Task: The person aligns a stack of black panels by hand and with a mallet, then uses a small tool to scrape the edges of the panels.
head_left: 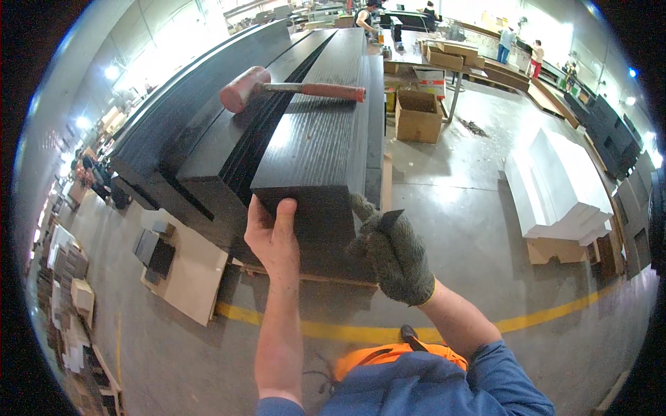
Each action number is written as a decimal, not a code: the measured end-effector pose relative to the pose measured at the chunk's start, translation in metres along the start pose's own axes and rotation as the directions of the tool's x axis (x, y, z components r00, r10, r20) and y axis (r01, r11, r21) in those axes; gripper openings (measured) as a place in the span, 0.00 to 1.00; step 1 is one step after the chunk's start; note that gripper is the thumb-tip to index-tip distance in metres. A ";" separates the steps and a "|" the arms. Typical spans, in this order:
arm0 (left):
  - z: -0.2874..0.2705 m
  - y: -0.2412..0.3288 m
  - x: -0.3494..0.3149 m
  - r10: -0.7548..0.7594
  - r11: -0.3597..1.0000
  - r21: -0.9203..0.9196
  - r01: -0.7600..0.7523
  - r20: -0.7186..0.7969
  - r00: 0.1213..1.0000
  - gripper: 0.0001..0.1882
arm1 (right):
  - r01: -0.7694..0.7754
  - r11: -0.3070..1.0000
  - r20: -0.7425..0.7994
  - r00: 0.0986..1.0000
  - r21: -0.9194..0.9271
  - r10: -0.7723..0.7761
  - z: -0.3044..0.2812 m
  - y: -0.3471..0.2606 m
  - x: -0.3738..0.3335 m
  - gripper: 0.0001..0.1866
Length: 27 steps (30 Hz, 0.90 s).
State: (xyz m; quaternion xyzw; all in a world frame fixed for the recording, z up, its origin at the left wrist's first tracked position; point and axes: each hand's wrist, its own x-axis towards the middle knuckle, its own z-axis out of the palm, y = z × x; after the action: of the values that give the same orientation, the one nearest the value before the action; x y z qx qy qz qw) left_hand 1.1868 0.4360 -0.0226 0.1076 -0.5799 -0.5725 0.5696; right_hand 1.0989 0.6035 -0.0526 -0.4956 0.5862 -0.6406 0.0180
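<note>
A tall stack of black wood-grain boards [316, 149] stands in front of me. My bare left hand [272, 232] grips the left corner of its near end, thumb on the end face and fingers round the left side. My right hand [399, 256], in a grey-green knit glove, is closed on a small dark flat piece [390, 221] with a pointed corner; its exact kind does not show. The gloved fingertips are at the stack's near right edge. A mallet [244, 90] with a reddish head and handle lies across the top of the boards.
More black boards [201, 139] lean in stacks to the left. Beige sheets [187, 277] with black blocks lie on the floor at left. White panels [555, 187] are stacked at right. A cardboard box [417, 116] sits by a table; several people work far off.
</note>
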 end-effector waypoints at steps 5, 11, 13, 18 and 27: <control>0.001 -0.001 0.000 0.035 0.997 0.070 -0.035 -0.004 0.999 0.22 | -0.013 1.000 -0.006 1.000 0.029 0.013 0.002 0.004 0.000 0.16; 0.001 -0.004 0.000 0.006 1.000 -0.003 -0.006 -0.037 0.999 0.24 | 0.236 0.971 0.042 0.971 -0.039 -0.235 -0.001 0.007 0.001 0.24; -0.001 -0.003 0.000 0.017 0.998 0.056 -0.015 -0.031 0.999 0.23 | 0.272 0.960 0.041 0.962 -0.071 -0.270 -0.001 0.006 0.002 0.25; -0.007 -0.002 0.002 -0.041 0.998 0.043 0.042 -0.041 0.998 0.22 | -0.320 0.176 0.193 0.839 0.931 0.509 0.007 -0.026 0.011 0.26; 0.001 0.005 0.003 -0.046 0.999 0.014 0.045 0.095 0.994 0.29 | -0.036 0.940 -0.011 0.999 0.340 0.043 0.001 -0.015 0.009 0.10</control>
State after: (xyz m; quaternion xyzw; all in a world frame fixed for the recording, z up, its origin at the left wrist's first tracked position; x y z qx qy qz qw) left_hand 1.1877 0.4359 -0.0171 0.0968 -0.6073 -0.5863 0.5274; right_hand 1.1032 0.6020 -0.0361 -0.4675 0.4771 -0.7360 0.1107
